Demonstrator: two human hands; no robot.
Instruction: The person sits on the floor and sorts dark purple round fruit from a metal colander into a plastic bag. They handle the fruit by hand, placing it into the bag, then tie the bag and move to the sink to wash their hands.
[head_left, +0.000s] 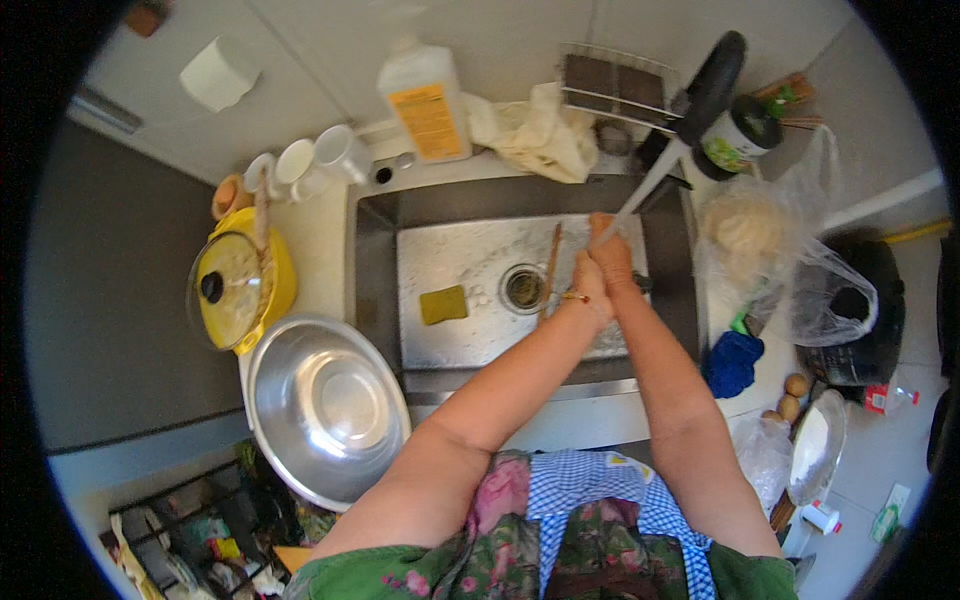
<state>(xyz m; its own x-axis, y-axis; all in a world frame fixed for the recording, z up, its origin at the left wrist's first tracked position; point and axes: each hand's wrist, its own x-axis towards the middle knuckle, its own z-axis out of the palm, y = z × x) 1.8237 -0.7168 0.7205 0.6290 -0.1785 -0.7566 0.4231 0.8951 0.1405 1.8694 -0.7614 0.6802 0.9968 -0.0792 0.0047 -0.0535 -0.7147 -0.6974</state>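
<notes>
My left hand and my right hand are pressed together above the right side of a stainless steel sink. A stream of water runs down onto them from the black faucet. A beaded bracelet circles my left wrist. How the fingers lie is partly hidden, and no object shows between the hands. Just left of them a thin wooden stick leans in the sink beside the drain. Farther left, a yellow-green scouring pad lies flat on the wet sink bottom.
A steel basin and a yellow pot with a glass lid stand left of the sink. Behind it are mugs, a white bottle and a cream cloth. A plastic bag and blue cloth lie right.
</notes>
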